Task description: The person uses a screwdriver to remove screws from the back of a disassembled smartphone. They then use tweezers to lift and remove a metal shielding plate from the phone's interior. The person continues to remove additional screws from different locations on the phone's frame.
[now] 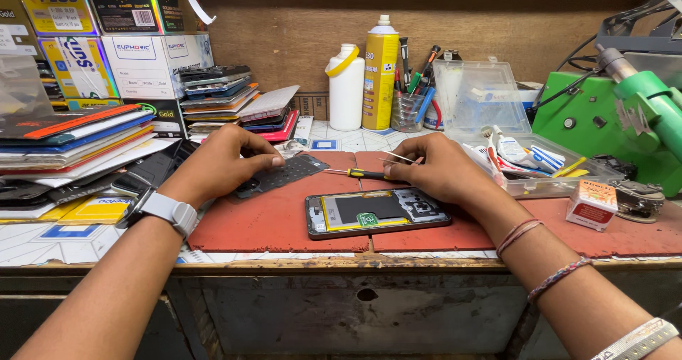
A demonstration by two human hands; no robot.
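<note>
Your hands work over an opened phone near the bench's front edge.

Your left hand [226, 162] lies flat, fingers spread, pressing a dark perforated back cover [283, 174] onto the red mat [277, 221] toward the left. Your right hand [440, 169] is curled narrowly around thin tweezers [399, 158], touching a yellow-handled screwdriver [359, 174]. The open phone [376, 211] lies just beside that hand, at the mat's front middle. A yellow spray can [380, 72] stands at the back edge.
</note>
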